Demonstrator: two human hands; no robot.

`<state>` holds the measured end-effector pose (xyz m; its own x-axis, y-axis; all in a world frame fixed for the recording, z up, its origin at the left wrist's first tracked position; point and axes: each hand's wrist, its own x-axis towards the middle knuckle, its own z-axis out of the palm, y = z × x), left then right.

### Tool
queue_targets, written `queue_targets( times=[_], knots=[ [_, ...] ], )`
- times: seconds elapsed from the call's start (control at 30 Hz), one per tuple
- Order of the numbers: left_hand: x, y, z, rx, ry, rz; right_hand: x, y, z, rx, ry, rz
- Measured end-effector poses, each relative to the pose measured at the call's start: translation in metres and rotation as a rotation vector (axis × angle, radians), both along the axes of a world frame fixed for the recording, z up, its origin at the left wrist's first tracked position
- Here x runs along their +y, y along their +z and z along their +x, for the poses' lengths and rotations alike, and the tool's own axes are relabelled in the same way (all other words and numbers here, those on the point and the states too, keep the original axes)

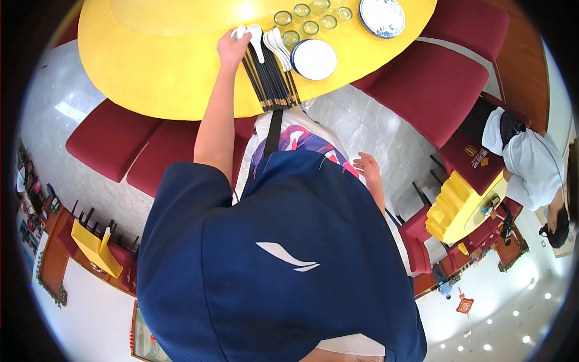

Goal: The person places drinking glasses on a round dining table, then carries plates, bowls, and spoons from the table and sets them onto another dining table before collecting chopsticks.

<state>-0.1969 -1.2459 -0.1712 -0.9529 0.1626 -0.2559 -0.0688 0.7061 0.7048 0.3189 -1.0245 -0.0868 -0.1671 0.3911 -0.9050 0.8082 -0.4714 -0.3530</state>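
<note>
My left hand (233, 48) reaches over the yellow table (157, 78) and pinches a white soup spoon (240, 31), mostly hidden by the fingers. Beside it a second white spoon (256, 42) lies on a row of dark chopsticks (271, 78). More white spoons (278, 48) rest together at the right of that row. A stack of white plates (313, 59) stands just right of the chopsticks. Down by my right side hangs my right hand (369, 169), fingers loosely apart, holding nothing.
Several glasses (310, 28) and a stack of blue-patterned plates (382, 18) stand farther back on the table. Dark red chairs (428, 84) line the table edge on both sides. At the right, a person in a white shirt (534, 163) is beside another yellow table (464, 211).
</note>
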Motion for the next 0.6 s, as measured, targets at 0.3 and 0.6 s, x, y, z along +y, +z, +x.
queue_targets(
  times=[0.3,0.6],
  knots=[
    [-0.025,-0.008,-0.001,-0.784,0.407,1.101,0.004,0.003,-0.001,-0.031,0.044,0.006],
    [-0.035,-0.013,0.003,-0.742,0.434,1.313,0.015,0.009,-0.041,0.007,0.150,0.016]
  ],
)
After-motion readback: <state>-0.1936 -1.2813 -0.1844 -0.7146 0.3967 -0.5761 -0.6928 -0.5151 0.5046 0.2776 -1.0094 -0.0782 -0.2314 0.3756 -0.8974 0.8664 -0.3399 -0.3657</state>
